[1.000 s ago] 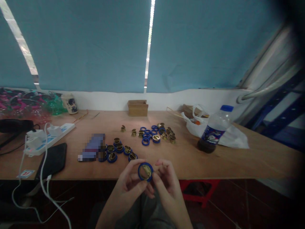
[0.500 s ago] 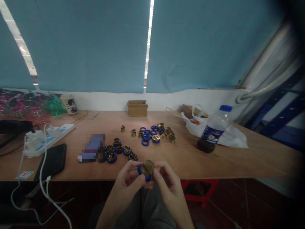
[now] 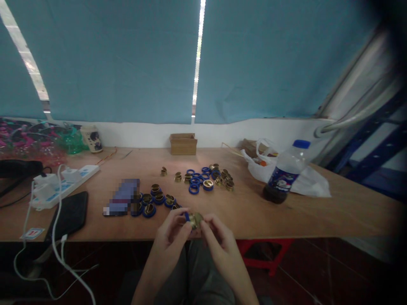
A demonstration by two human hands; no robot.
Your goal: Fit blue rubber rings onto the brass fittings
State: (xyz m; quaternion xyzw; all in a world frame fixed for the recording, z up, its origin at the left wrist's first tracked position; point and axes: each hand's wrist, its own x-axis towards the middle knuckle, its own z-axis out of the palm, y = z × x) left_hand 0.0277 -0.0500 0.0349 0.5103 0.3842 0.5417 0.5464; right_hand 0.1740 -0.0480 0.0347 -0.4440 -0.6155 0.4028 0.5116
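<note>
Between my two hands, at the table's near edge, is a small round brass-coloured fitting [image 3: 196, 220] with a raised flap and a blue ring [image 3: 187, 217] round its base. My left hand [image 3: 171, 237] is closed on the ring side, its thumb on the near face. Thumb and fingertips of my right hand [image 3: 219, 239] pinch the flap side. Just beyond my left hand, several like fittings [image 3: 149, 209] sit in blue rings. Farther back lie loose blue rings [image 3: 193, 189] and bare brass fittings [image 3: 229, 185]. My fingers hide part of the held piece.
A blurred-out flat object [image 3: 124, 197], a black phone-like slab [image 3: 71, 212] and a white power strip [image 3: 66, 186] with cables are at left. A cardboard box [image 3: 183, 146] stands at the back. At right are a dark drink bottle [image 3: 282, 176] and a white plastic bag [image 3: 313, 182].
Both hands have risen slightly, and the held fitting has turned so its blue ring faces more to the left. My left hand now covers more of the nearest ringed fitting on the table.
</note>
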